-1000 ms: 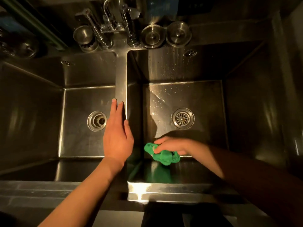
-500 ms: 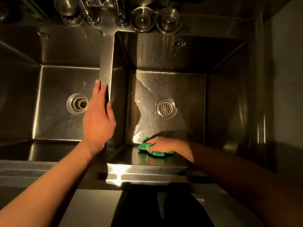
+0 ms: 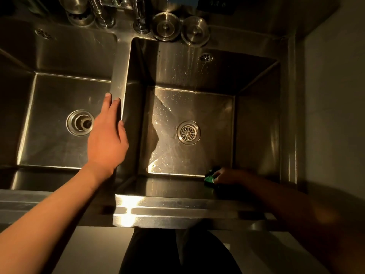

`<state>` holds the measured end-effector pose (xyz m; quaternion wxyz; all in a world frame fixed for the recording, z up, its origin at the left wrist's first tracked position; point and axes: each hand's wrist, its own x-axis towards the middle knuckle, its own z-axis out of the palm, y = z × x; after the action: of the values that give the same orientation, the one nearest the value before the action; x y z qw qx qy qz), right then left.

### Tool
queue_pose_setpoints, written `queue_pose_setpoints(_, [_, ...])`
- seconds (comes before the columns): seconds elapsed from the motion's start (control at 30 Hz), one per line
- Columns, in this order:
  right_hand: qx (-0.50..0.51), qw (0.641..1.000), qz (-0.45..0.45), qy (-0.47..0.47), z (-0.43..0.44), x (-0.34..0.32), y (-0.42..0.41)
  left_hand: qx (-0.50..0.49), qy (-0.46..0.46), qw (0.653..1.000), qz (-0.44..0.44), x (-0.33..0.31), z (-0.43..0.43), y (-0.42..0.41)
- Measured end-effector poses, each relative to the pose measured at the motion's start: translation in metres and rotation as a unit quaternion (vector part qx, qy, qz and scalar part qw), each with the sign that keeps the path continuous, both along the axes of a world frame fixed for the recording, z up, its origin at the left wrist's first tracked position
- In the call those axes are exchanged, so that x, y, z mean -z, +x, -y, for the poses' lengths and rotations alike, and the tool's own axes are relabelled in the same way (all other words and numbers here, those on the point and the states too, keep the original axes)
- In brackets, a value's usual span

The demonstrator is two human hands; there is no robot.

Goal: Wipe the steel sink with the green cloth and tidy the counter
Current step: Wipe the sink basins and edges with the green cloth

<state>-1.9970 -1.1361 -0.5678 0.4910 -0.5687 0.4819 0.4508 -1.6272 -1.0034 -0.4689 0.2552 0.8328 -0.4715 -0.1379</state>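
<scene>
A double steel sink fills the view. My right hand (image 3: 227,176) is in shadow at the near right corner of the right basin (image 3: 189,107), pressing the green cloth (image 3: 209,177) against the near wall; only a small part of the cloth shows. My left hand (image 3: 107,139) lies flat, fingers together, on the divider (image 3: 118,72) between the two basins and holds nothing. A round drain strainer (image 3: 188,132) sits in the middle of the right basin floor, which carries water drops.
The left basin (image 3: 49,123) has an open drain (image 3: 80,122). Behind the basins stand the tap base (image 3: 141,22), two round steel drain plugs (image 3: 166,26) (image 3: 195,31) and a steel cup (image 3: 76,8). A pale wall (image 3: 335,95) borders the right side.
My right hand has slid the green cloth to the right along the near wall of the right basin, into the shadowed corner. The left hand stays on the divider. The view shifted slightly.
</scene>
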Motion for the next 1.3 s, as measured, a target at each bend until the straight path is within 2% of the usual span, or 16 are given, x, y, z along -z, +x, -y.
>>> queue_pose_setpoints(0.13, [-0.017, 0.998, 0.050, 0.024, -0.015, -0.019, 0.035, -0.001, -0.002, 1.000, 0.002, 0.001, 0.000, 0.000])
queue_pose_setpoints(0.23, [-0.073, 0.991, 0.113, 0.027, -0.036, -0.041, 0.080, -0.001, -0.001, 1.000, 0.003, 0.002, 0.000, 0.000])
queue_pose_setpoints(0.37, [-0.024, 0.971, 0.234, 0.050, -0.066, -0.070, 0.138, 0.002, 0.000, 1.000, -0.001, 0.002, 0.000, 0.001])
queue_pose_setpoints(0.43, [-0.016, 0.964, 0.260, 0.057, -0.074, -0.075, 0.154, -0.001, -0.001, 1.000, -0.004, 0.001, 0.000, 0.001])
queue_pose_setpoints(0.6, [0.062, 0.972, 0.223, 0.053, -0.072, -0.065, 0.134, -0.004, -0.005, 1.000, -0.009, 0.000, -0.001, 0.001])
queue_pose_setpoints(0.83, [0.027, 0.997, 0.067, 0.001, -0.015, -0.028, 0.027, -0.003, -0.003, 1.000, 0.003, -0.003, -0.001, -0.002])
queue_pose_setpoints(0.93, [-0.027, 0.999, 0.001, -0.029, -0.002, -0.015, 0.003, 0.002, 0.001, 1.000, 0.006, -0.005, 0.001, -0.002])
queue_pose_setpoints(1.0, [-0.073, 0.996, -0.001, -0.043, -0.001, -0.015, 0.001, 0.039, 0.028, 0.998, 0.041, -0.008, -0.001, -0.001])
queue_pose_setpoints(1.07, [-0.175, 0.979, 0.008, -0.103, -0.001, -0.016, 0.000, 0.077, 0.055, 0.992, 0.080, -0.009, -0.001, -0.004])
queue_pose_setpoints(1.1, [-0.241, 0.960, 0.010, -0.144, -0.001, -0.016, -0.003, 0.082, 0.053, 0.993, 0.072, -0.012, 0.000, -0.013])
queue_pose_setpoints(1.2, [-0.374, 0.906, -0.009, -0.200, 0.003, -0.020, -0.014, 0.095, 0.045, 0.994, -0.031, -0.018, 0.008, -0.071])
queue_pose_setpoints(1.3, [-0.458, 0.865, -0.028, -0.203, 0.008, -0.024, -0.029, 0.106, 0.035, 0.970, -0.215, -0.023, 0.008, -0.144])
